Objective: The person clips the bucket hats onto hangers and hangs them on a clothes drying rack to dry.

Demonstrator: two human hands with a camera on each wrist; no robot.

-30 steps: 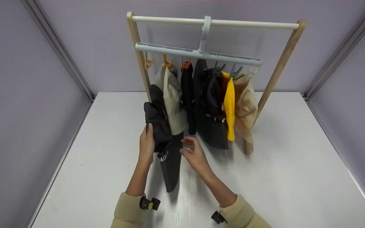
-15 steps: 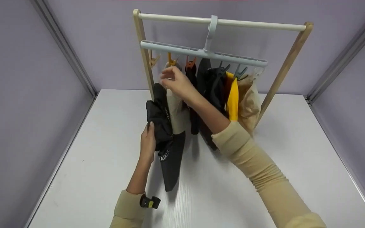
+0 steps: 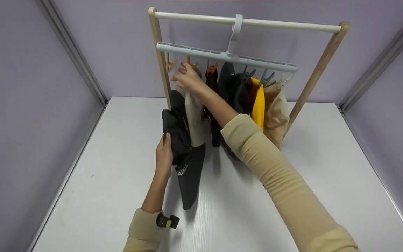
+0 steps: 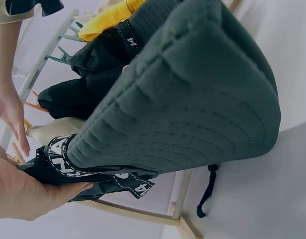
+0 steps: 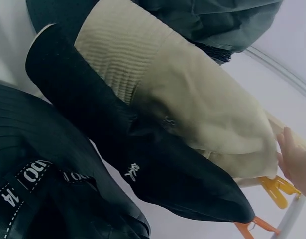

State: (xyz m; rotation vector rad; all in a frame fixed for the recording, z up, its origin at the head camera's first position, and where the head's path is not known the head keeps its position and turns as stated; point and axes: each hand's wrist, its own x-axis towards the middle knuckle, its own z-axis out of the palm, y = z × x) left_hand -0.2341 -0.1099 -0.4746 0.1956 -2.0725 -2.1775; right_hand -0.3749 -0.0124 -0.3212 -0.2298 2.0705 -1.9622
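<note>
My left hand (image 3: pixel 164 154) holds a black bucket hat (image 3: pixel 191 178) with a lettered band, thumb in front; its other fingers are mostly hidden behind the cloth. In the left wrist view, the hat's stitched brim (image 4: pixel 182 109) stands large ahead of that hand. My right hand (image 3: pixel 190 81) is raised near the hanger's left end, fingers apart and slightly bent, holding nothing visible. It is between the tan clip (image 3: pixel 171 65) and the yellow clip (image 5: pixel 277 191), partly covering the latter in the head view. Below it hangs a light beige hat (image 5: pixel 202 99), held by the yellow clip.
A pale blue clip hanger (image 3: pixel 201 52) hangs from the white rod (image 3: pixel 285 24) of a wooden-sided rack. Further right hang a dark hat (image 3: pixel 212 84) on an orange clip, a black hat (image 3: pixel 240 87), a yellow one (image 3: pixel 258 105) and a tan one (image 3: pixel 277 112). Walls enclose the white table (image 3: pixel 117 168).
My right hand has risen from beside the black bucket hat's brim to the clips at the hanger's left end. My left hand keeps holding the hat in nearly the same place.
</note>
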